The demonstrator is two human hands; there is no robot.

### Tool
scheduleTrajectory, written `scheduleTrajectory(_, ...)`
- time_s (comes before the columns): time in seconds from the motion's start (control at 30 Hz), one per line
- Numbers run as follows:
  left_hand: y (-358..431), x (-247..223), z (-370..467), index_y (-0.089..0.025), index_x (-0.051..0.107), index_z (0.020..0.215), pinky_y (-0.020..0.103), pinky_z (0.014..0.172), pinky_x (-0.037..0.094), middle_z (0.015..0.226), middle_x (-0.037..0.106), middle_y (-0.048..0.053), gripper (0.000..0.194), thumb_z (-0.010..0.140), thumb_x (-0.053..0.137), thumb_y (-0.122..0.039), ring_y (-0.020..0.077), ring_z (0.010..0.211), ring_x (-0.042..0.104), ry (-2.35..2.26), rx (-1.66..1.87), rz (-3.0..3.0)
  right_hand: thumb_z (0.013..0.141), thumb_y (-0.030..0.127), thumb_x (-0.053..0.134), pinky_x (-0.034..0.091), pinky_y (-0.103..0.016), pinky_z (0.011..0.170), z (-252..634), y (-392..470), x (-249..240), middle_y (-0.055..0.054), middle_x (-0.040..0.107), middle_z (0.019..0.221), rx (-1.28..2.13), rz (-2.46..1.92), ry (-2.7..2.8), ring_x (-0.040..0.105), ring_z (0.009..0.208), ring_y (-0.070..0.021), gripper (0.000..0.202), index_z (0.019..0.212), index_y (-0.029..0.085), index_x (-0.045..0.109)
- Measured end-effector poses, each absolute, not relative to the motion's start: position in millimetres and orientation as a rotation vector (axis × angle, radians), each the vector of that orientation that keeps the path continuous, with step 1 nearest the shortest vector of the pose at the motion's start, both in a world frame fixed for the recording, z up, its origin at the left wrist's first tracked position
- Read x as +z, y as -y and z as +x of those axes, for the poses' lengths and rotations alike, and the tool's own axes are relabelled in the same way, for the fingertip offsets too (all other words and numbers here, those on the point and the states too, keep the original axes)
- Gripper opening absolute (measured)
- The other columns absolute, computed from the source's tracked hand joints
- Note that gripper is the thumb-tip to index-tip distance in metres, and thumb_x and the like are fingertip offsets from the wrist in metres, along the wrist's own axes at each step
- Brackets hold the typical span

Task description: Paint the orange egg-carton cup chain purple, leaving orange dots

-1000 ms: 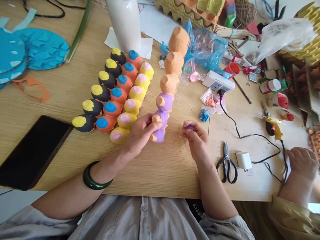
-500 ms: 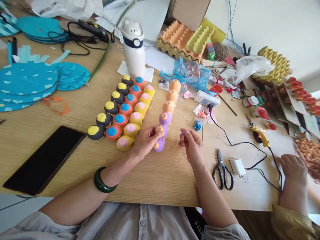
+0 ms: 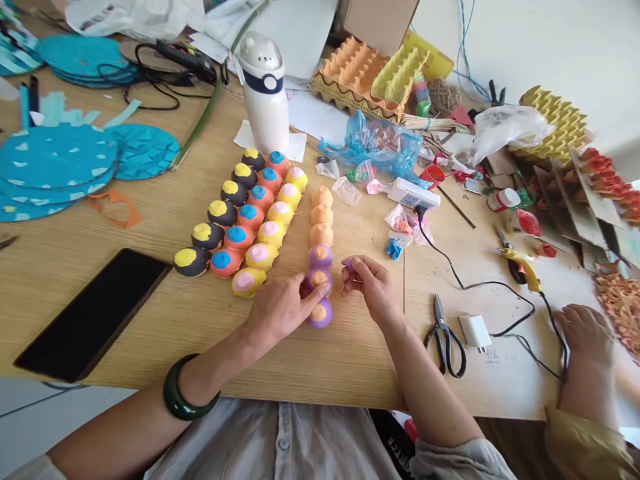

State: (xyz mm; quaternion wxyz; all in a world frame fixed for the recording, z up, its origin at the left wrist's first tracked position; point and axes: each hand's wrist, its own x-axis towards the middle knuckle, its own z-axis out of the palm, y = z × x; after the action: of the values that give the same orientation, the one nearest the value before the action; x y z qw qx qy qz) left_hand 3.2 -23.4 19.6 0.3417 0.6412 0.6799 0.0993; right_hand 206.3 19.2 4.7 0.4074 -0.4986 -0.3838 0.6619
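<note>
Holds purple-and-orange strip (image 3: 321, 235) clamped in left hand (image 3: 283, 305), frame centre; pinches purple piece (image 3: 349, 265) in right hand (image 3: 371, 288) just beside it. Notes scissors (image 3: 441, 325) at lower right.

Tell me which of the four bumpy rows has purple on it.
The rightmost row, in the left hand: its three near bumps are purple with orange tops. The black row, orange-red row and yellow row show no purple.

The shirt (image 3: 245, 437) is grey and buttoned, the bangle (image 3: 173, 395) dark green.
</note>
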Motion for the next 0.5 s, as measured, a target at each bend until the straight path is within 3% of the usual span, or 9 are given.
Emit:
scheduleTrajectory(0.1, 22, 29, 5, -0.016, 0.082, 0.105, 0.041, 0.076, 0.049, 0.098, 0.088, 0.019, 0.047, 0.109, 0.063, -0.059, 0.0402, 0.095, 0.084, -1.745, 0.049, 1.734, 0.080, 0.067, 0.093, 0.057, -0.027, 0.053, 201, -19, 4, 0.001, 0.069, 0.073, 1.693, -1.263, 0.980, 0.059, 0.059, -0.0116, 0.051, 0.086, 0.019, 0.077)
scheduleTrajectory(0.27, 21, 30, 3, -0.017, 0.081, 0.103, 0.038, 0.076, 0.051, 0.097, 0.088, 0.015, 0.042, 0.109, 0.067, -0.055, 0.0354, 0.092, 0.084, -1.714, 0.055, 1.753, 0.076, 0.060, 0.097, 0.060, -0.028, 0.056, 200, -21, 7, 0.001, 0.072, 0.075, 1.711, -1.277, 0.968, 0.062, 0.060, -0.0119, 0.048, 0.091, 0.019, 0.078)
scheduleTrajectory(0.5, 2, 33, 0, -0.017, 0.084, 0.103, 0.038, 0.068, 0.046, 0.094, 0.087, 0.016, 0.045, 0.108, 0.065, -0.058, 0.0379, 0.088, 0.083, -1.700, 0.021, 1.856, 0.080, 0.052, 0.095, 0.060, -0.027, 0.058, 200, -21, 5, 0.001, 0.074, 0.081, 1.694, -1.264, 0.932, 0.061, 0.062, -0.0112, 0.040, 0.095, 0.020, 0.078)
